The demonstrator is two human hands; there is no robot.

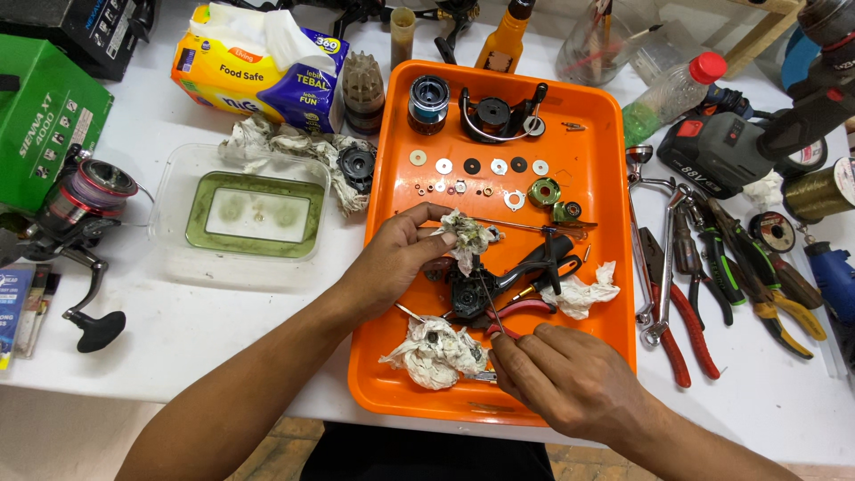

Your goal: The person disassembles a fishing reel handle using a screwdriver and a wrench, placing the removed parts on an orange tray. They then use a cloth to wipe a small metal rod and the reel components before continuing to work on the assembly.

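Hands meet over the orange tray [598, 134]: the left hand [396, 258] pinches a grimy tissue wad [467, 235] against the black reel body [472, 294], greasy and stripped open mid-tray; the right hand [561, 374] grips a thin pick [489, 307]. Washers [481, 166] sit in a row above, pliers [704, 285] lie beside the tray.

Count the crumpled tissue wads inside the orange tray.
3: one under the left hand's fingertips, one at the tray's front edge, one right of the reel body. Smaller scraps may be hidden under the hands.
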